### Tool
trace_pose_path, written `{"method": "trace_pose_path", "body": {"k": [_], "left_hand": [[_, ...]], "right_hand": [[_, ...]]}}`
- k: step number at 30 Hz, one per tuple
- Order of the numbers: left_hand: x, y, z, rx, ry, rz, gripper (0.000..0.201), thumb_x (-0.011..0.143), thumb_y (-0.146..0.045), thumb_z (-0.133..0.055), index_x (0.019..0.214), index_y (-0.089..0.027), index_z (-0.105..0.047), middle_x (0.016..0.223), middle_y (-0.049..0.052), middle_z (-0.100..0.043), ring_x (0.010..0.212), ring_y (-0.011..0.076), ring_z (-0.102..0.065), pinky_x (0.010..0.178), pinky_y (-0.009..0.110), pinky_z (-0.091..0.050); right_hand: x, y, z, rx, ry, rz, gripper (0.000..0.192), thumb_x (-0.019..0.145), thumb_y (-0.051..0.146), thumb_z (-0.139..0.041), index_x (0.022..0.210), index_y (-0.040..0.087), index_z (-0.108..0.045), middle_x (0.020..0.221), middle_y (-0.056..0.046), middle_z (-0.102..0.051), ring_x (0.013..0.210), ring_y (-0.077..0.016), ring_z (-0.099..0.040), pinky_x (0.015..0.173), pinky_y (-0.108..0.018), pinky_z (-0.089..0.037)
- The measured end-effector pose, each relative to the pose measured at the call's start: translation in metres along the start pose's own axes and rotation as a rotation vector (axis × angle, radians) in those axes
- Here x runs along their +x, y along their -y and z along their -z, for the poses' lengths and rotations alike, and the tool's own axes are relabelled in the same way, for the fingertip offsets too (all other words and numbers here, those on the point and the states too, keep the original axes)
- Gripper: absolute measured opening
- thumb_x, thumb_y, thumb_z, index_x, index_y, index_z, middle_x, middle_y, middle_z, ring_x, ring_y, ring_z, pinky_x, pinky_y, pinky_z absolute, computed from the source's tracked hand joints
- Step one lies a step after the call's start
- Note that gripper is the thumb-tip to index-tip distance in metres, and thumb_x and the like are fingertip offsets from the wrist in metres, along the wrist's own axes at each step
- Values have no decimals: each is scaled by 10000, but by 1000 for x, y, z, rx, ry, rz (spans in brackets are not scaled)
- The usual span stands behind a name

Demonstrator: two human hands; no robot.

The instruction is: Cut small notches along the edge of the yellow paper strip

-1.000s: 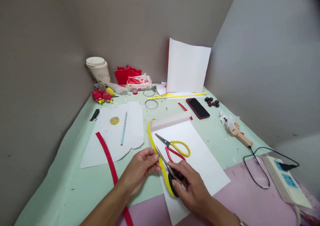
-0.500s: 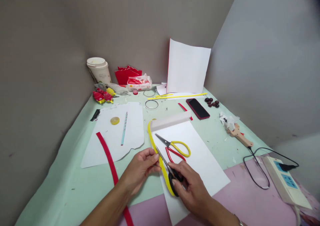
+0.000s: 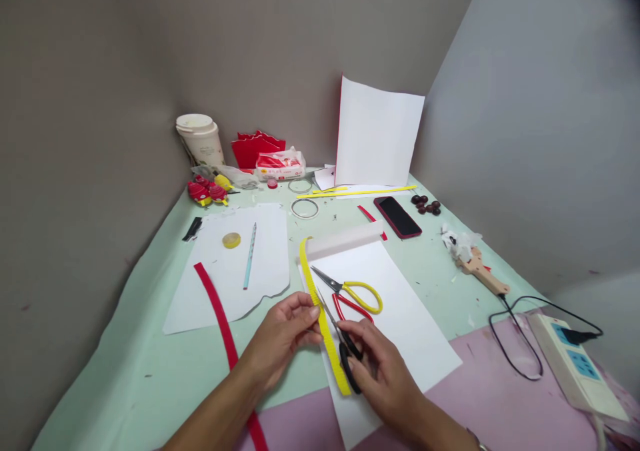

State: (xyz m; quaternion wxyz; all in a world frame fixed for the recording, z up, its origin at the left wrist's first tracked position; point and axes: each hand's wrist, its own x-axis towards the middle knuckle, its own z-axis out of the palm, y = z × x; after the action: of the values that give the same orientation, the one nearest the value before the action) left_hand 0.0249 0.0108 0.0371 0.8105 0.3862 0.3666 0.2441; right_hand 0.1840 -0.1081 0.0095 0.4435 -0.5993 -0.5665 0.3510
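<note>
A narrow yellow strip [image 3: 334, 352] with fine cuts along its edge is pinched in my left hand [image 3: 287, 324]. My right hand [image 3: 383, 368] grips black-handled scissors [image 3: 345, 344], their blades lying against the strip's right edge just beside my left fingertips. Whether the blades are cutting into it I cannot tell. Beneath both hands lies a white sheet [image 3: 400, 311] whose far end curls up. On that sheet rests a second pair of scissors [image 3: 357, 296] with one yellow and one red handle. A long red strip [image 3: 220, 314] runs under my left forearm.
To the left, a white paper [image 3: 200, 298] carries a tape roll [image 3: 231, 240] and a pencil [image 3: 250, 258]. A phone [image 3: 397, 216] lies at the back right, near a glue gun [image 3: 480, 271] wired to a power strip [image 3: 575, 354]. A lidded cup [image 3: 200, 141] stands far left.
The scissor blades have shifted slightly away from the yellow strip, and the strip has turned a little, showing its face more broadly. My left hand keeps its hold.
</note>
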Motion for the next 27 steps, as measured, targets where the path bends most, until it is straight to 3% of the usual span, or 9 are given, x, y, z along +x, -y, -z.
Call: {"method": "trace_pose_path", "body": {"k": [7, 13, 19, 22, 27], "left_hand": [[0, -2, 0, -13, 2, -14, 176, 795, -278, -715, 864, -137, -635, 753, 17, -624, 638, 86, -580, 607, 188, -525], [1, -5, 4, -52, -11, -19, 158, 812, -251, -700, 912, -134, -668, 850, 52, -660, 689, 88, -592, 626, 173, -534], [-1, -9, 0, -250, 29, -1, 179, 788, -197, -721, 953, -134, -691, 800, 33, -664, 661, 91, -613, 571, 165, -535], [-2, -9, -1, -352, 46, 0, 132, 762, -169, -745, 875, -118, -702, 748, 22, -660, 611, 68, -596, 575, 147, -532], [-3, -7, -2, -363, 46, 7, 151, 756, -161, -751, 893, -119, -706, 748, 21, -661, 615, 61, -596, 605, 137, -529]], "right_hand": [[-1, 2, 0, -9, -1, 19, 503, 788, 131, -526, 1271, 270, -513, 1012, -53, -554, 845, -202, -557, 722, -306, -472], [-1, 0, 1, -15, -22, 7, 447, 812, 153, -516, 1247, 252, -542, 939, -46, -543, 786, -188, -532, 698, -297, -458], [0, -1, 2, 20, -9, -50, 440, 824, 141, -526, 1245, 263, -554, 911, -27, -555, 746, -166, -518, 666, -271, -443], [0, -2, 1, 126, -14, -91, 386, 842, 183, -548, 1221, 250, -574, 922, -34, -581, 761, -164, -528, 690, -278, -444], [4, -7, -1, 462, -80, -299, 369, 927, 400, -497, 1233, 201, -547, 783, -25, -583, 543, -117, -491, 478, -224, -363]]}}
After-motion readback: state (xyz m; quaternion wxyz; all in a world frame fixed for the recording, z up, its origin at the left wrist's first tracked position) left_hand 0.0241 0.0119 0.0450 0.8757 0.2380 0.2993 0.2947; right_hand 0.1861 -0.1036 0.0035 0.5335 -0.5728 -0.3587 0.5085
